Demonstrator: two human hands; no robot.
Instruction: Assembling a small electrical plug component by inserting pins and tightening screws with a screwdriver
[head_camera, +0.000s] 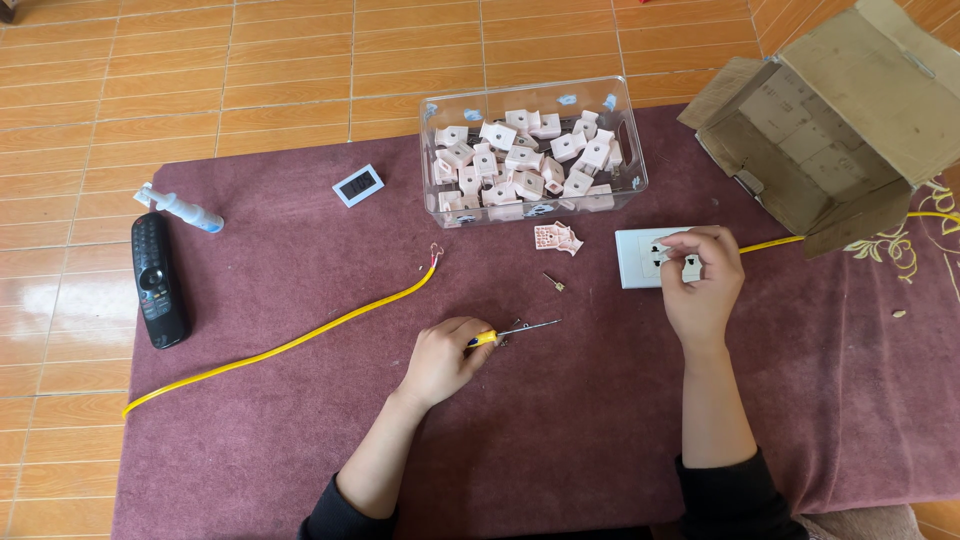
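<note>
We see two bare forearms ending in the left hand (440, 358) and right hand (703, 288), with dark, probably black, sleeves pushed up near the elbows.

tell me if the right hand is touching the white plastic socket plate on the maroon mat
Touching. The head view shows the right hand with its fingers curled over the right end of the white plastic socket plate, covering that edge with no gap.

White socket plate (645, 257), yellow-handled screwdriver (512, 332)

Black remote (158, 281), spray bottle (182, 210), cardboard box (835, 120)
</note>
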